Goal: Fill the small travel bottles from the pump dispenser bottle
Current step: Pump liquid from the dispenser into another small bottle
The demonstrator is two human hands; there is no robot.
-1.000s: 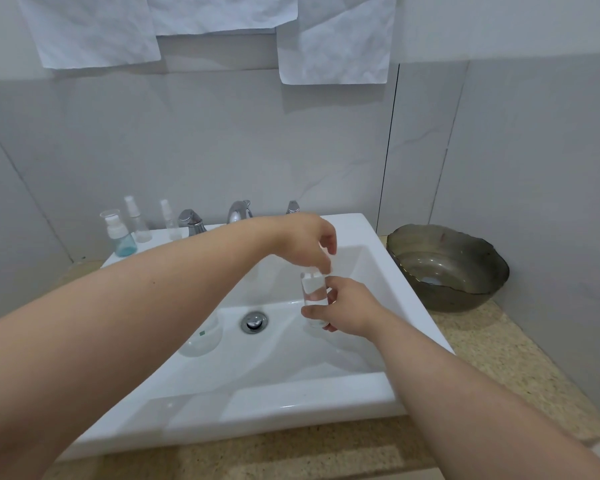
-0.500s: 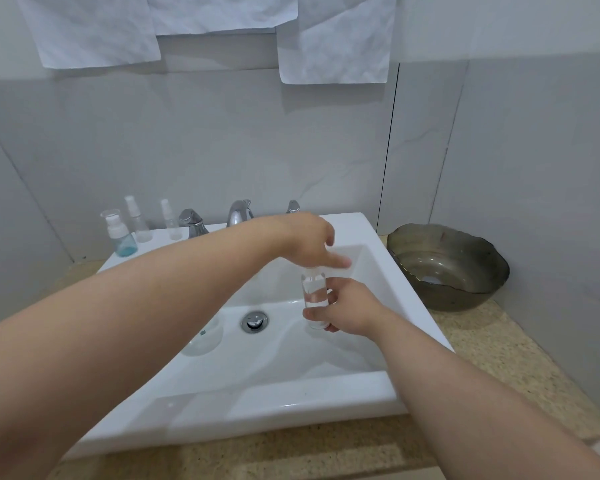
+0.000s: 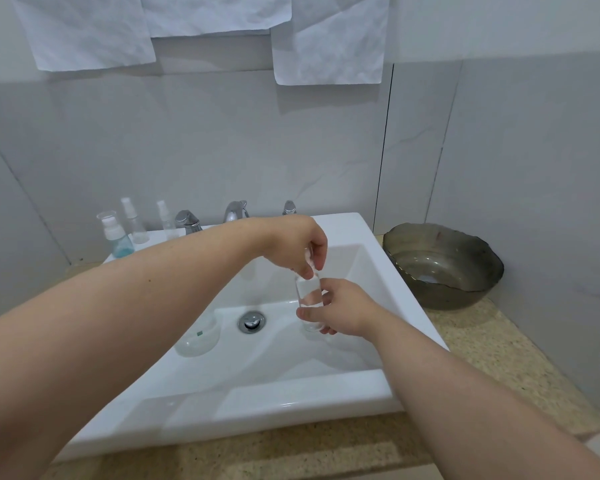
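Over the sink basin, my right hand (image 3: 343,310) grips a small clear travel bottle (image 3: 309,296) and holds it upright. My left hand (image 3: 298,247) reaches across from the left and pinches a small clear cap (image 3: 309,258) right at the bottle's top. The pump dispenser bottle (image 3: 116,237), with blue liquid in its base, stands on the back left ledge of the sink. Beside it stand two small clear spray bottles (image 3: 134,221) (image 3: 165,218).
The white sink (image 3: 291,400) has a chrome drain (image 3: 252,321) and a tap (image 3: 236,211) at the back. A clear round container (image 3: 196,337) lies in the basin under my left forearm. A grey glass bowl (image 3: 444,265) sits on the speckled counter (image 3: 499,358) to the right.
My left fingers were stretched out over the bottle half a second ago; now they curl and pinch the cap at its top. My right hand has hardly moved.
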